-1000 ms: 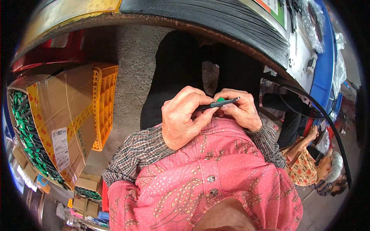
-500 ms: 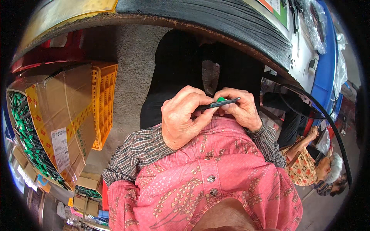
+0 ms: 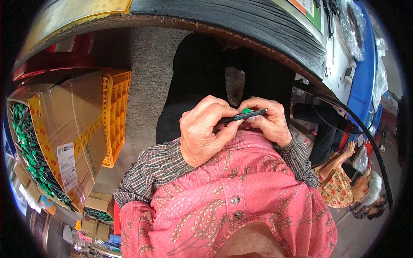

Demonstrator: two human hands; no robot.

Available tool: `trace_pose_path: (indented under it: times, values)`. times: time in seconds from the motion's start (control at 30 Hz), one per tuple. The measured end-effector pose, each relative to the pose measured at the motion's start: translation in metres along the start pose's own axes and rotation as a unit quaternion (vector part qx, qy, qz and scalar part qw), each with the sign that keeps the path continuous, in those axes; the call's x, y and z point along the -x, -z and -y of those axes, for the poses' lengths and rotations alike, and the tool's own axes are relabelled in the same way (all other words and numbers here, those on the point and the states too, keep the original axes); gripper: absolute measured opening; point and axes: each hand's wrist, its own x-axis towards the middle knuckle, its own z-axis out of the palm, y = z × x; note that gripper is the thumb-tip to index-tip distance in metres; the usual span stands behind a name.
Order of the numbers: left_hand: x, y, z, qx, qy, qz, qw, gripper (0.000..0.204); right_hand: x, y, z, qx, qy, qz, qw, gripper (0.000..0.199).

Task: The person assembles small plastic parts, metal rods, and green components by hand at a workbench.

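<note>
Over my lap, a slim black stick-like piece (image 3: 251, 115) lies slantwise between my hands, its pointed end toward the right. My left hand (image 3: 204, 131) pinches its left part between thumb and fingers. Curled against its right side is my right hand (image 3: 271, 121), with the fingertips partly hidden behind the piece. A small bright green part (image 3: 246, 110) shows just above the black piece; whether the two are joined I cannot tell.
At the left a tilted cardboard carton (image 3: 71, 124) is full of similar black and green pieces (image 3: 36, 155), beside an orange plastic crate (image 3: 116, 116). A worn table edge (image 3: 232, 21) curves ahead, a blue tray (image 3: 361, 69) at its right. Another person (image 3: 344, 182) sits at the right.
My hands and the black piece stay almost exactly in place. At the right, the other person's hand has shifted slightly.
</note>
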Motion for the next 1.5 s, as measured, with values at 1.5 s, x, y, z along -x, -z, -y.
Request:
trace_pose_path:
  times: [1.5]
  values:
    - [0.002, 0.004, 0.005, 0.006, -0.004, -0.021, 1.0, 0.022, 0.004, -0.003, -0.013, -0.099, -0.007, -0.072, 0.992, 0.011]
